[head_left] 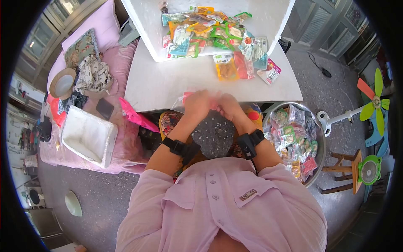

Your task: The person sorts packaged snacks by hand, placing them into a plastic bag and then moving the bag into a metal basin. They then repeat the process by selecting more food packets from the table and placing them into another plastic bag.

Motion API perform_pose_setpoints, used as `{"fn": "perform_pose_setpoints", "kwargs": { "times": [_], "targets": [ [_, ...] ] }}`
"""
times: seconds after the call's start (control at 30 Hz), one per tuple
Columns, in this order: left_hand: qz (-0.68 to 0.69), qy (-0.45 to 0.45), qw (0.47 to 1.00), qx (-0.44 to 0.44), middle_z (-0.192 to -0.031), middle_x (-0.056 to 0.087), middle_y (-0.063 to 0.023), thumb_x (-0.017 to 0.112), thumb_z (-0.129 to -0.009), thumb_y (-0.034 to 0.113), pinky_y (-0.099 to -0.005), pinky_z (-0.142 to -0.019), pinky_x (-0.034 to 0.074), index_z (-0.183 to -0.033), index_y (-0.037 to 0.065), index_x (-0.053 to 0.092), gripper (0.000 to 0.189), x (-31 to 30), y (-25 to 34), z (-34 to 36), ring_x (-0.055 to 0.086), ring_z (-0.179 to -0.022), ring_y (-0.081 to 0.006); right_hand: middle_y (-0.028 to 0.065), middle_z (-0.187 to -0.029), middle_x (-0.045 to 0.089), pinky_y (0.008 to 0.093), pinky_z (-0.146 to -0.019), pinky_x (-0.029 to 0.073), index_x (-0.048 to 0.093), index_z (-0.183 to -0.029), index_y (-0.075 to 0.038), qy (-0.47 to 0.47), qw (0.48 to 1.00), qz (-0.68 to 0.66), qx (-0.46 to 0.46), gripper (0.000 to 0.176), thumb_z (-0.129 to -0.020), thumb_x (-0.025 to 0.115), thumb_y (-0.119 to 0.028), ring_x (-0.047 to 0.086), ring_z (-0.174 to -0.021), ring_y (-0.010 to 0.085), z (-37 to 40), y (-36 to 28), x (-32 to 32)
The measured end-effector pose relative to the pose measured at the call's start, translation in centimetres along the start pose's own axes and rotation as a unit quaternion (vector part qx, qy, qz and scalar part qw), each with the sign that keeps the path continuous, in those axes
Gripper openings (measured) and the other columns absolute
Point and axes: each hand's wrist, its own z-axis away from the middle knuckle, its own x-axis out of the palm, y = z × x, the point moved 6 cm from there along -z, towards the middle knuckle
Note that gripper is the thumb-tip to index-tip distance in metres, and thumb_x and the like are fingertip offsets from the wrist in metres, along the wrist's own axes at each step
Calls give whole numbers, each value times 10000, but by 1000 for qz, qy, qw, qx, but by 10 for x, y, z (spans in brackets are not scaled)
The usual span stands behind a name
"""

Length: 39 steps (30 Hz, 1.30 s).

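Close to the front edge of the white table [155,84], my left hand [197,106] and my right hand [229,107] are close together. Between them is a small red packet [213,103], with the fingers of both hands closed on it. Motion blurs the fingertips, and something clear like plastic film shows left of my left hand. Beyond my hands lie a yellow snack packet [226,68], a red packet [243,66] and a white-and-pink packet [269,72]. A white foam box [147,25] on its side holds a heap of colourful snack packets [205,31].
At my right stands a metal basin [321,155] full of bagged packets. Past it are a fan [375,102], a wooden stool [354,170] and a small green fan [370,170]. A pink-covered bed [126,147] on the left bears a foam lid [90,136] and cloths.
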Motion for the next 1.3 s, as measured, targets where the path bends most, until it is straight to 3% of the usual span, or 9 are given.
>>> {"fn": "perform_pose_setpoints", "kwargs": {
  "times": [0.2,0.3,0.37,0.43,0.77,0.83,0.9,1.1,1.3],
  "targets": [
    [26,-55,998,-3,-731,522,-143,427,-715,129,-419,-575,405,-773,32,471,121,-11,15,-5,515,-692,-326,38,-513,463,195,-311,296,474,-686,-39,-11,997,-64,-45,74,-735,464,-94,419,-385,94,-7,-17,17],
    [-5,15,999,47,-724,521,-137,437,-710,122,-420,-571,407,-797,40,476,126,-14,17,-7,516,-684,-321,65,-583,486,238,-346,342,479,-704,-19,-47,990,-129,-13,96,-754,429,-83,450,-437,128,-10,-18,29],
    [-19,33,998,42,-722,522,-134,441,-707,119,-420,-566,408,-800,43,475,125,-16,18,-8,517,-672,-320,82,-632,494,263,-377,363,480,-715,-6,-63,953,106,-276,112,-764,404,-71,464,-481,151,-27,-30,27],
    [-27,28,999,26,-722,522,-132,444,-704,115,-421,-560,408,-806,46,475,126,-15,15,-8,519,-663,-319,94,-670,498,282,-407,380,482,-725,5,-64,914,188,-353,121,-769,390,-60,476,-521,168,-27,-34,34],
    [-7,40,998,44,-703,522,-141,430,-710,107,-423,-564,407,-813,51,471,124,-20,11,-1,519,-660,-322,82,-673,496,277,-366,363,495,-755,-3,-88,953,159,-242,117,-766,393,-59,479,-514,160,-40,-20,44],
    [19,44,998,44,-710,521,-150,416,-716,108,-422,-571,404,-810,49,467,121,-13,6,3,515,-668,-325,75,-666,493,271,-347,347,496,-762,-9,-99,974,54,-196,118,-768,393,-66,467,-492,153,-46,-7,44],
    [55,48,996,44,-724,520,-157,400,-724,108,-421,-577,399,-808,47,463,121,-6,-1,3,510,-681,-326,72,-668,491,268,-339,337,498,-773,-10,-72,989,-124,-17,121,-771,397,-77,458,-480,149,-54,13,41],
    [69,-7,997,-47,-758,522,-160,388,-740,146,-425,-591,384,-783,36,458,137,-7,-11,-3,494,-728,-341,89,-736,500,292,-513,420,497,-813,13,-112,975,-32,-190,142,-782,393,-78,491,-626,155,-55,-6,51],
    [114,101,988,17,-753,516,-176,422,-735,129,-415,-596,389,-776,31,461,113,-18,-14,-5,494,-724,-347,100,-778,507,302,-596,439,493,-840,17,-166,949,-2,-268,140,-769,411,-73,519,-715,172,-32,-38,59]
  ]
}}
